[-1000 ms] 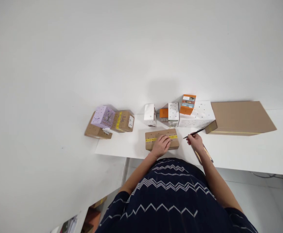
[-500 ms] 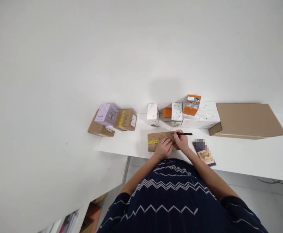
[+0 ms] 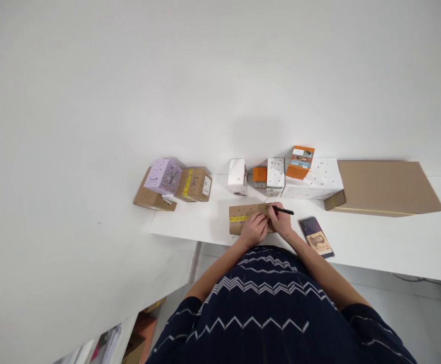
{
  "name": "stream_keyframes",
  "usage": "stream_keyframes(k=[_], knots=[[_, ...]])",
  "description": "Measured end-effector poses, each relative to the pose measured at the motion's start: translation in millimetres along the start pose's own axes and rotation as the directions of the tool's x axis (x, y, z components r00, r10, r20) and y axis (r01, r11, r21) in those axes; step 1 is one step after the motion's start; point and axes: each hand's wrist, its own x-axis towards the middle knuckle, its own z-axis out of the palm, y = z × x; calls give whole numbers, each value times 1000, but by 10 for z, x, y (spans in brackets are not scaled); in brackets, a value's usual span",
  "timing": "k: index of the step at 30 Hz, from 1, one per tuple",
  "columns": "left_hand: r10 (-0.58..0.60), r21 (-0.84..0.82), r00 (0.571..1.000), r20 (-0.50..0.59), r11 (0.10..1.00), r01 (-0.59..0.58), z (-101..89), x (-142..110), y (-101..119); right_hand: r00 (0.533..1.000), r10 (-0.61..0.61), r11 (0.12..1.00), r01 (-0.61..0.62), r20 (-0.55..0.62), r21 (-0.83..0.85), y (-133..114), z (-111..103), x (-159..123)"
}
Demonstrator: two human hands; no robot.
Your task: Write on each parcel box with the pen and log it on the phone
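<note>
A flat brown cardboard box [image 3: 239, 211] with yellow tape lies on the white table in front of me. My left hand [image 3: 255, 230] holds it down, fingers bent and pressed together on its top. Pinched in my right hand [image 3: 280, 221] is a black pen [image 3: 285, 210], its rear end pointing right. The pen's tip is at the box's upper face, near some small dark marks. Both hands cover the right part of the box. A phone [image 3: 316, 237] with a picture on its back lies to the right of my right hand.
Along the wall stand a lilac box [image 3: 163, 175], a taped brown box [image 3: 195, 185], white boxes [image 3: 237, 173] and an orange box [image 3: 259, 175]. Another orange box [image 3: 299, 169] rests on a long white box [image 3: 324, 174]. A large brown carton [image 3: 387, 184] lies at the right.
The pen's rear end has swung slightly left and down in my right hand. My left hand stays on the box. The whole view has shifted a little.
</note>
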Motion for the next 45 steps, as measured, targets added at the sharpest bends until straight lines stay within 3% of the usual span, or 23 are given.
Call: stream_keyframes(k=[13,20,24,28,30,33,36,41,45], knots=[[21,-7,999,-40,1000,-21,23,-8,-9,1000,-10,999,11,9,-46,-11,5,17],[80,52,991,-103,996,-75,53,-16,-28,993,-87,994,93,-84,65,15,8,25],[76,47,990,-119,996,-70,52,-23,-18,985,92,961,-49,-146,271,-19,-12,-12],[62,51,991,-122,997,-56,53,-33,-9,911,361,849,-234,-197,473,60,-109,-17],[55,52,990,-127,997,-49,49,-33,-6,870,443,852,-334,-217,402,193,-193,-6],[49,54,991,-124,998,-43,32,-24,-2,864,503,862,-502,-7,-75,467,-310,-10],[43,56,993,-113,998,-37,14,-12,1,792,574,773,-440,208,-457,716,-339,-61],[41,68,996,-83,997,-35,-11,-18,2,746,627,704,-418,226,-573,904,-272,-151],[74,92,997,-13,993,-72,-52,-41,-11,745,636,681,-422,199,-598,913,-416,-220]])
